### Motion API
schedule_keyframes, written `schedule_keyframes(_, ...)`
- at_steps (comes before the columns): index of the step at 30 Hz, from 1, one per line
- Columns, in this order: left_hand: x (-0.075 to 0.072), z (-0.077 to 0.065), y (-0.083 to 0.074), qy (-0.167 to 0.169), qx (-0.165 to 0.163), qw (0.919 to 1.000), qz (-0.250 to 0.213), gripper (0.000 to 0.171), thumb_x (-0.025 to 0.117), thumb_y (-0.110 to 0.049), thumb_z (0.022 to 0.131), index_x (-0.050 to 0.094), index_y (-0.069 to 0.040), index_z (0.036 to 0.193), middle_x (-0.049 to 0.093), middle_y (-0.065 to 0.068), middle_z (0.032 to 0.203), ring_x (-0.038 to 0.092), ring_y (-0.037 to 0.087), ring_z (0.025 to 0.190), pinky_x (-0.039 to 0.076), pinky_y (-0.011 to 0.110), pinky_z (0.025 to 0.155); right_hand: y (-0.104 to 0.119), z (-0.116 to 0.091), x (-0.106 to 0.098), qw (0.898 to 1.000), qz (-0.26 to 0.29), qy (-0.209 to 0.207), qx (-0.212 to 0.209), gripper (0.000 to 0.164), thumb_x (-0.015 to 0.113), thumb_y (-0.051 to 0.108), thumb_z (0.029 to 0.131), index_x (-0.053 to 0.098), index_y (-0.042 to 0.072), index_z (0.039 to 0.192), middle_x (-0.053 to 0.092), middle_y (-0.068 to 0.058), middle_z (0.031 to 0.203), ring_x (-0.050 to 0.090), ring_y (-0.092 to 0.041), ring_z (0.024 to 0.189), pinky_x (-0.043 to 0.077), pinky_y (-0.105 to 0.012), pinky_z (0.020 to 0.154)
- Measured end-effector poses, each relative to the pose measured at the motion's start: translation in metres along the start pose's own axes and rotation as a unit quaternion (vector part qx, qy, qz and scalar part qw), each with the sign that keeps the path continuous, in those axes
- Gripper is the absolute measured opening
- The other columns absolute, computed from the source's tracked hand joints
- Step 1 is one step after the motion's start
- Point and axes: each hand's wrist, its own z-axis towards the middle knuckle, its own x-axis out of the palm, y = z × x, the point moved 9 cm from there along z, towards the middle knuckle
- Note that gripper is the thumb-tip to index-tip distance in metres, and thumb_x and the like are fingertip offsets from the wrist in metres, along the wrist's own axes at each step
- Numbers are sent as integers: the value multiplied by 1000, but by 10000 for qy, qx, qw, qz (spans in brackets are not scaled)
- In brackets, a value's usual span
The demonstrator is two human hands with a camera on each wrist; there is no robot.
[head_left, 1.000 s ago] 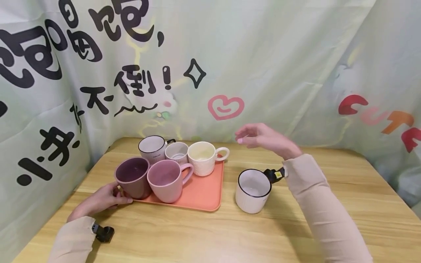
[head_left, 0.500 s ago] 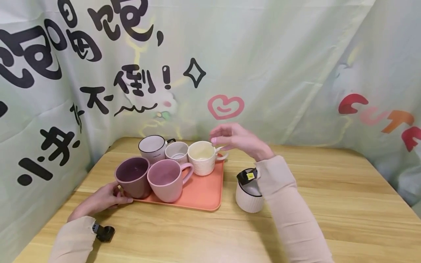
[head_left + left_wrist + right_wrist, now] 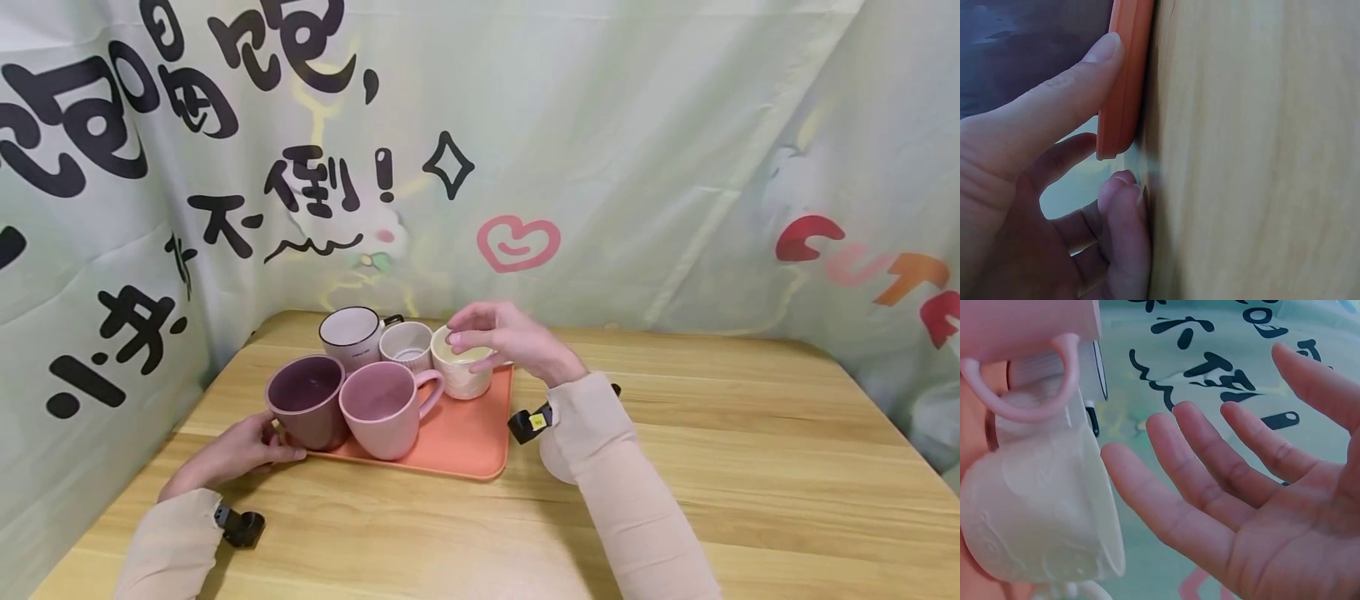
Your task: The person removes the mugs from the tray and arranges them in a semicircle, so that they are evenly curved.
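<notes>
At the near left corner of the orange tray [image 3: 468, 442], my left hand [image 3: 243, 450] pinches the edge; in the left wrist view the thumb lies along the tray's side [image 3: 1124, 81] and the other fingers curl below the corner. Right behind that thumb stands a dark purple mug [image 3: 307, 412]. My right hand [image 3: 510, 337] hovers over the cream embossed mug [image 3: 468, 383], partly covering it. In the right wrist view its fingers [image 3: 1175, 515] spread beside the cream mug's rim, holding nothing. A pink mug [image 3: 381, 425] stands at the tray's front.
Also grouped on the tray's back are a white black-rimmed mug [image 3: 351, 333] and a small ribbed white cup [image 3: 407, 346]. Right of the tray, another white mug [image 3: 557, 462] stands on the wooden table [image 3: 750, 467], mostly hidden by my right sleeve. A printed curtain [image 3: 637, 167] hangs behind.
My right hand has moved left and lower, from beyond the cream mug's handle to over that mug, its sleeve now covering the white mug. My left hand has stayed at the tray corner.
</notes>
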Motion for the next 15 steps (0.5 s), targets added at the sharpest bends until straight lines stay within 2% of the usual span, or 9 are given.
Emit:
schedule_keyframes(3,0,0,0,-6,-5,10000,6,54,84,-18,85,49,8,118,45,4,75,49,16,61,45,26,55,-4,2,7,10000,0,45,32,39,66,4,96,56,-11,130,63,-17,123,63,-28,107,56,-48,86)
schedule_keyframes(8,-1,0,0,17,35,10000,-28,53,83,-17,86,48,8,118,45,3,75,49,16,60,45,26,54,-8,5,16,9999,55,138,78,35,64,8,99,58,-8,130,60,-25,128,60,-39,116,56,-48,87)
schedule_keyframes(15,1,1,-1,87,72,9999,-67,53,83,-16,87,49,8,119,45,4,74,49,17,61,45,27,54,-13,8,22,9998,74,147,88,31,64,10,99,62,-3,127,58,-26,132,57,-39,121,54,-51,91)
